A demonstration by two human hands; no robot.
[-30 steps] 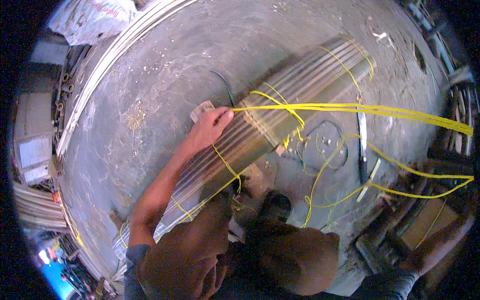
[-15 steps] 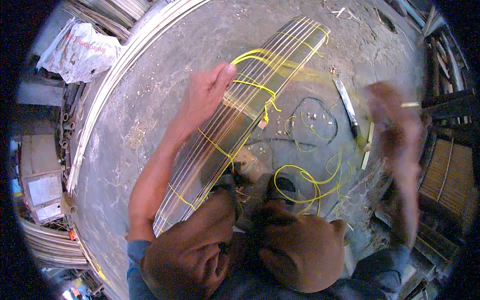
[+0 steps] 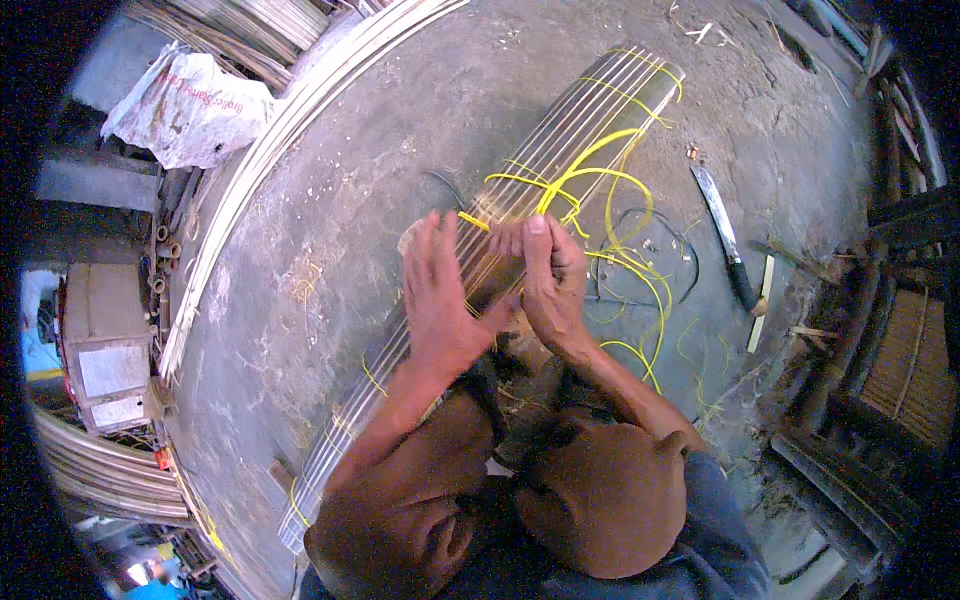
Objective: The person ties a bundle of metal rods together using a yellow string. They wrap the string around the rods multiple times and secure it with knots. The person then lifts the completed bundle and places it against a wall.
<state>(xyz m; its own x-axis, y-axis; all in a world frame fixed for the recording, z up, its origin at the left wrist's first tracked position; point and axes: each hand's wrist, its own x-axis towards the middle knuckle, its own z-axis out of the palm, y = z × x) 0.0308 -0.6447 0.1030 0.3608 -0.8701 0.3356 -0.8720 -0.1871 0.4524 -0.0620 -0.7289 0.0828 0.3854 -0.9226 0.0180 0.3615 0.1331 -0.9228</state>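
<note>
A long bundle of thin slats [image 3: 622, 82], bound at intervals with yellow ties, lies slantwise on the floor before my knees. Over its middle, my right hand [image 3: 556, 285] is closed on a yellow cord [image 3: 592, 172] that loops up and out past the thumb. My left hand [image 3: 438, 290] is next to it on the bundle's left side, fingers stretched out and slightly blurred. A short end of yellow cord shows by the left fingertips, lying across the slats. More cord trails to the right of my right hand.
A knife [image 3: 718, 212] with a dark handle lies on the right, beside a pale wooden strip [image 3: 762, 305]. Long pale strips [image 3: 232, 180] curve along the left. A white sack [image 3: 195, 110] sits at the far left. Dark timber [image 3: 840, 490] stands at the right edge.
My right hand has come in from the far right to the bundle's middle, with the yellow cord. My left hand has moved nearer to me along the slats, and its fingers have straightened.
</note>
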